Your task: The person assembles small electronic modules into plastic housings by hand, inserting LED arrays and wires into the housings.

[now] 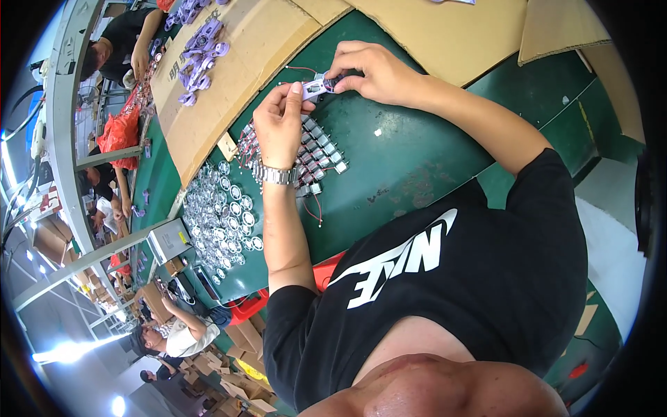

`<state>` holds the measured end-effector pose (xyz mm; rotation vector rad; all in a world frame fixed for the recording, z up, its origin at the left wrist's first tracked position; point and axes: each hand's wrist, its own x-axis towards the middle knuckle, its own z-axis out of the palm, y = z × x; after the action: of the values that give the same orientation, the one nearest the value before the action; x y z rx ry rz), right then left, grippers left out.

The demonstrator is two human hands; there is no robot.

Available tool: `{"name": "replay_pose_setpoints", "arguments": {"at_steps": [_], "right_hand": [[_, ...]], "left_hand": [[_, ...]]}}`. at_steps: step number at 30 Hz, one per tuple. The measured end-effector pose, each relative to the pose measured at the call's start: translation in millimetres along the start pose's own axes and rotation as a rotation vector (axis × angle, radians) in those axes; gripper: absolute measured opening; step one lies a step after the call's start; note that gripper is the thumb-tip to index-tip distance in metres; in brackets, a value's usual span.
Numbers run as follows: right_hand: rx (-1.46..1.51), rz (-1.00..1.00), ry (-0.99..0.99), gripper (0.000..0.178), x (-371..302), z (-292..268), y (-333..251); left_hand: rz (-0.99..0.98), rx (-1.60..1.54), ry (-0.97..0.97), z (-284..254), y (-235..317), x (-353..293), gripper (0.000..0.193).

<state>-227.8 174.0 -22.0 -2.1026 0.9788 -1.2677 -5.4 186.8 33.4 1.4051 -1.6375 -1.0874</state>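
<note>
Both my hands meet over the green table, holding a small purple plastic housing (315, 88) with a rectangular opening. My left hand (279, 125), with a metal-band watch at the wrist, pinches its left end between thumb and fingers. At the other end my right hand (368, 73) is closed, thumb and fingertips pressed round a dark part on the housing. Thin red wires stick out near the fingers. Below and partly behind my left wrist lie rows of small silver motors (323, 149) with red wires. Fine details inside the housing are too small to tell.
Many clear and silver ring-shaped parts (226, 212) spread on the table at left. More purple housings (201, 59) lie on a cardboard sheet (236, 52) beyond. A grey metal frame (66, 132) and co-workers stand farther left. A red stool (326, 271) shows below the table edge.
</note>
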Motion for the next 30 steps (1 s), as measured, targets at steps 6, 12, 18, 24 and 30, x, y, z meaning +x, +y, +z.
{"name": "replay_pose_setpoints", "arguments": {"at_steps": [6,12,18,24,30], "right_hand": [[0.550,0.637,-0.284,0.042,9.3,-15.2,-7.5],[0.800,0.632,-0.395,0.045,6.6,-18.6,-13.2],[0.770,0.668,-0.385,0.035,7.3,-14.6,-6.5],[0.554,0.687,-0.323,0.023,12.7,-13.8,-15.4],[0.612,0.536,-0.388,0.035,5.9,-4.3,-5.3]], "left_hand": [[0.118,0.048,0.003,0.5,5.1,-6.3,0.018],[0.123,0.008,0.020,2.0,3.7,-7.1,0.016],[0.120,0.071,-0.007,2.6,3.5,-8.1,0.021],[0.116,0.055,0.025,9.6,11.1,-12.5,0.018],[0.053,-0.018,0.083,5.1,7.7,-8.9,0.022]]}}
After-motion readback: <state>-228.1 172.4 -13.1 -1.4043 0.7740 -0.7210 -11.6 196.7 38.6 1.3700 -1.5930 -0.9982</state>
